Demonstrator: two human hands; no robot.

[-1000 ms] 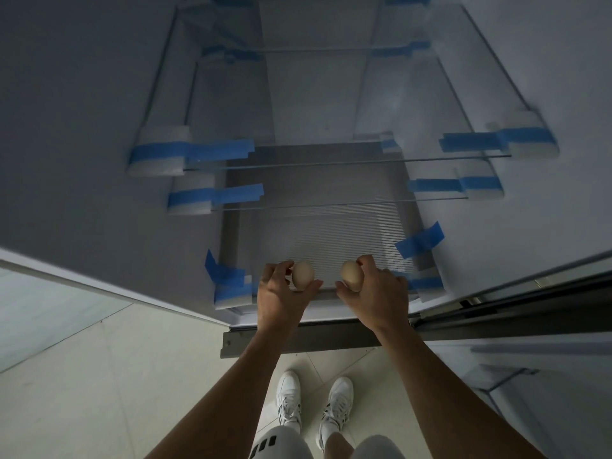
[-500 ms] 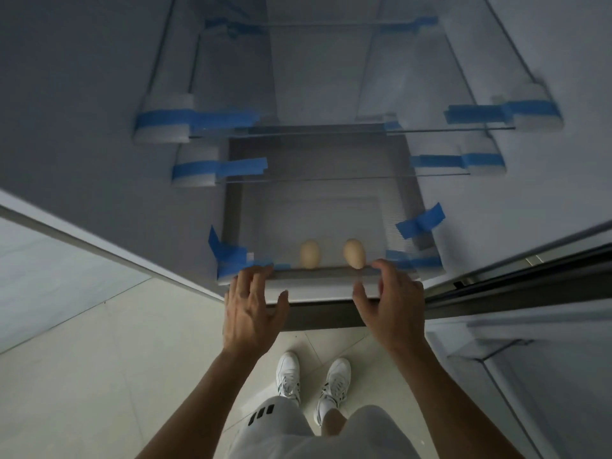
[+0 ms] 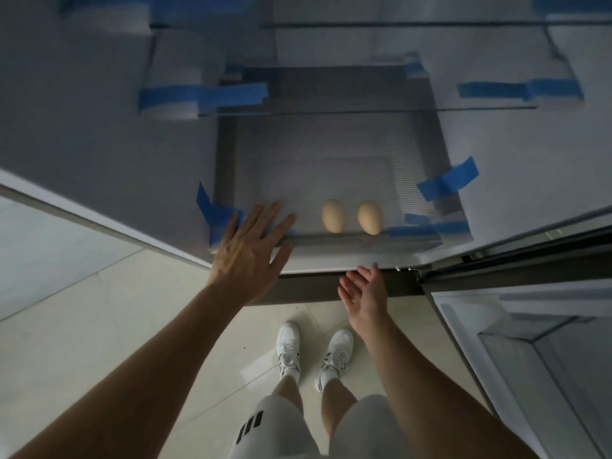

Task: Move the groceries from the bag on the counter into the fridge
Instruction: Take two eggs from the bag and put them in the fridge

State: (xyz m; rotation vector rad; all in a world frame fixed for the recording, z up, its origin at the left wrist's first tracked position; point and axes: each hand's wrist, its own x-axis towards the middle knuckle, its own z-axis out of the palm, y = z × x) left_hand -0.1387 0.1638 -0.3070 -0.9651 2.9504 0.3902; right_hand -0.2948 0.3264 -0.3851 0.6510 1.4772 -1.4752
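Since eggs left both hands a second ago: left egg [image 3: 333, 216], right egg [image 3: 370, 217] side by side at front lip of fridge shelf [image 3: 331, 160]. Left hand [image 3: 248, 250] fingers spread, empty, over shelf corner; right hand [image 3: 364, 293] open, empty, withdrawn below edge. Placement judged done; next bag trip due.
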